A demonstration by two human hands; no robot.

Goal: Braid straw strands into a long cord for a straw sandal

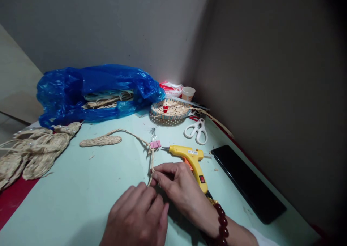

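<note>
A thin braided straw cord (135, 138) runs across the table from a flat, oblong woven straw piece (100, 141) to a pink binder clip (155, 144), which pinches it. From the clip the cord comes down toward me, where my right hand (177, 184) pinches its lower end between thumb and fingertips. Close beside it, on the left, my left hand (137, 213) is closed with the fingers curled. A loose strand leads down to its fingertips, which are mostly hidden behind the knuckles. Just beyond my right hand lies a yellow hot glue gun (189, 155), its nozzle near the clip.
White-handled scissors (197, 131) and a black phone (246, 182) lie to the right. At the back are a round woven basket (170, 109), a paper cup (188, 93) and a blue plastic bag (103, 77) holding straw. Woven straw slippers (46, 153) rest on the left.
</note>
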